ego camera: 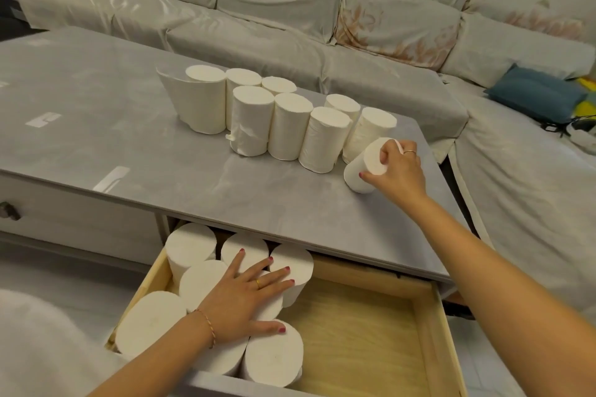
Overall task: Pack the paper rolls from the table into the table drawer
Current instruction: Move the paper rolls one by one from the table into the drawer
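Observation:
Several white paper rolls stand upright in a cluster on the grey table top. My right hand grips one tilted roll by its top end near the table's right edge. Below the table, the wooden drawer is pulled out. Several rolls stand packed in its left half. My left hand lies flat, fingers spread, on top of those rolls.
The drawer's right half shows bare wood. A closed drawer with a dark knob sits to the left. A covered sofa wraps behind and to the right of the table, with a blue cushion on it.

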